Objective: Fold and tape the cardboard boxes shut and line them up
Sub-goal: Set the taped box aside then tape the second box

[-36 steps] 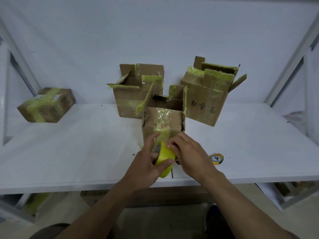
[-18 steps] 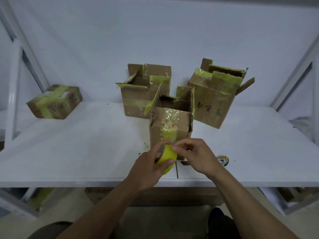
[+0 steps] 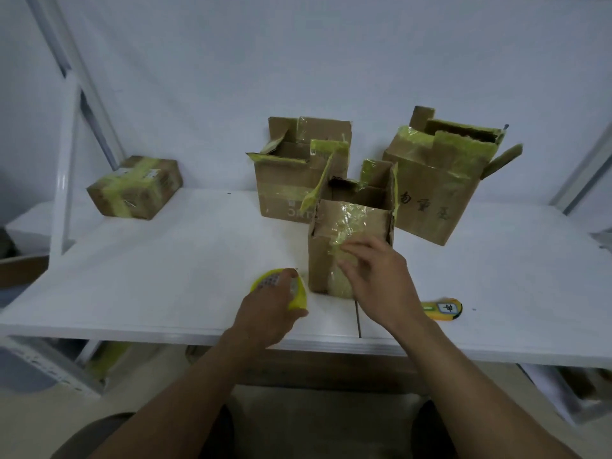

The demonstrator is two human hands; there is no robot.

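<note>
Watching through the head camera, looking down over the white table (image 3: 165, 276).

- Left hand (image 3: 268, 313): curled round the yellow tape roll (image 3: 270, 281), thumb side to the right, holding it just above the table's front part, to the left of the near box (image 3: 351, 226) and apart from it.
- Right hand (image 3: 377, 279): fingers loose and spread, holding nothing, in front of the near box's front face. The fingers are blurred; they may be brushing the crumpled yellow tape stuck down that face, but I cannot tell for certain.
- Near box: upright, top open, flaps standing, strips of yellow tape on its rim and front.
- Left rear box (image 3: 284, 190): right behind the near box on its left, top open, one taped flap hanging outward towards the near box.
- Right rear box (image 3: 430, 200): behind on the right, tilted, handwriting on its front, top flaps partly up with yellow tape along them.
- Sealed box (image 3: 135, 187): far left at the table's back edge, closed, wrapped in crossing yellow tape, well apart from the other three.
- Small yellow-green tool (image 3: 442, 308) with a white label: flat on the table, just right of my right wrist.
</note>
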